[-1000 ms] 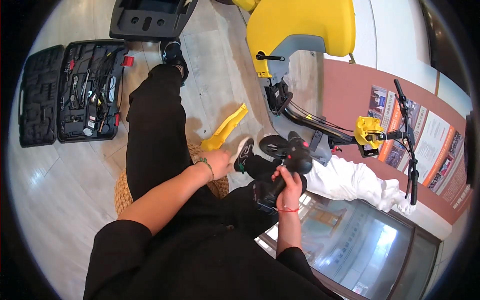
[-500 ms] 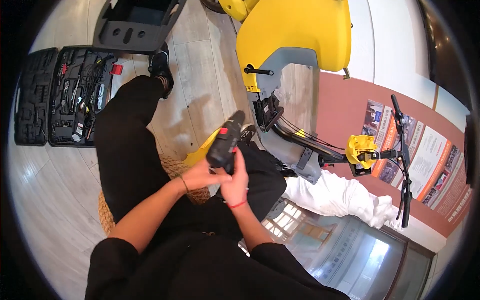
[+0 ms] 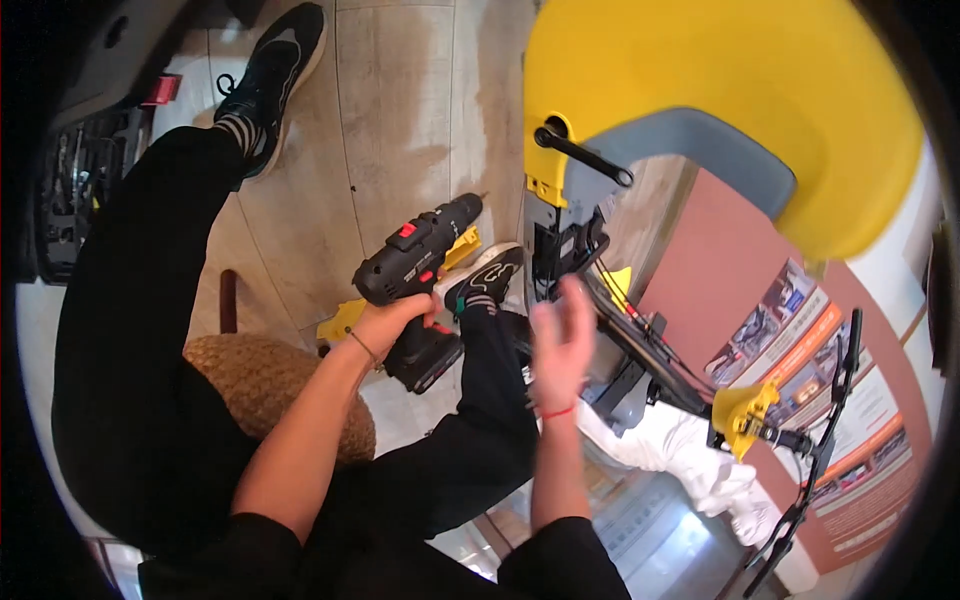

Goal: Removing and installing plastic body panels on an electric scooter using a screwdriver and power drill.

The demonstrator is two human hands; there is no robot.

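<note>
My left hand (image 3: 395, 322) grips a black cordless drill (image 3: 420, 255) by its handle, with its nose pointing up and to the right. My right hand (image 3: 560, 345) is raised beside it to the right, open and slightly blurred, near the dark exposed frame and cables (image 3: 565, 250) of a yellow and grey vehicle (image 3: 700, 50). A long yellow plastic piece (image 3: 340, 320) lies behind the drill, partly hidden by it and my left arm. A black crank arm (image 3: 590, 160) sticks out from the vehicle’s body above my hands.
An open tool case (image 3: 85, 190) is at the left edge. A woven stool (image 3: 260, 390) is between my black-clad legs. A handlebar (image 3: 835, 400), white cloth (image 3: 660, 450), a printed pink board (image 3: 700, 260) and a glass surface (image 3: 660, 510) are at the right.
The drill has passed from being held in my right hand into my left hand alone. My right hand has let go and moved right, fingers opening. My view has shifted nearer the vehicle.
</note>
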